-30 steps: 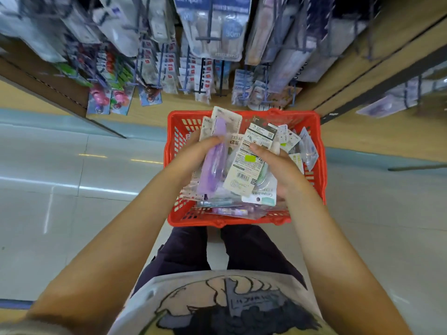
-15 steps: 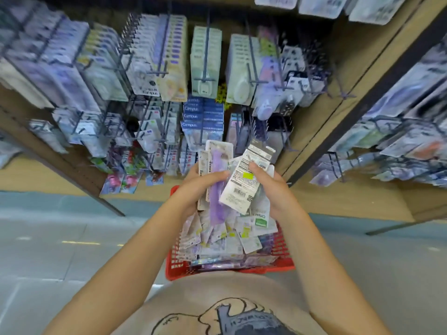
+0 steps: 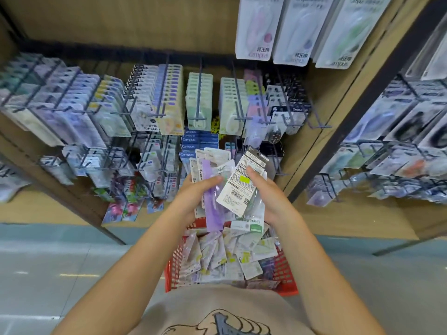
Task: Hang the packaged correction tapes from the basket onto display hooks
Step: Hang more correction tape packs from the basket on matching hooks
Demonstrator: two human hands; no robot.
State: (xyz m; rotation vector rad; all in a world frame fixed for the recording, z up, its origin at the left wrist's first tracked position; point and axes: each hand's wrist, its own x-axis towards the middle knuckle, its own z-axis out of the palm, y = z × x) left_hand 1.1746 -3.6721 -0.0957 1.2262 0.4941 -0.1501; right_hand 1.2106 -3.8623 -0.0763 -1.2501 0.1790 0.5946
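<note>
The left hand [image 3: 193, 194] grips a fanned stack of packs [image 3: 212, 170], thumb curled over the front and a purple pack [image 3: 212, 204] hanging lowest. The right hand [image 3: 268, 199] pinches a white pack [image 3: 239, 182], barcode side up, thumb on its face and the other fingers behind. Both hold their packs above the basket [image 3: 285, 274], near the rack.

These packs look light: thin card backs with clear plastic blisters. The card should be fairly stiff but will bend if squeezed hard; the plastic is likely slick, so a loose stack may slide apart. The best hold for hanging is probably a pinch low on the card, which leaves the top edge with its hang hole free for the hook; the hole itself is too small to make out here.

The red basket sits on the floor [image 3: 48, 262] just in front of the person, heaped with more packs [image 3: 229, 257]. Beyond it, wooden shelving carries rows of hooks [image 3: 198, 100] projecting toward the viewer, most already loaded with packs. A second rack [image 3: 399, 141] stands to the right, larger packs [image 3: 295, 30] hang at far top. The floor is pale, glossy tile.
</note>
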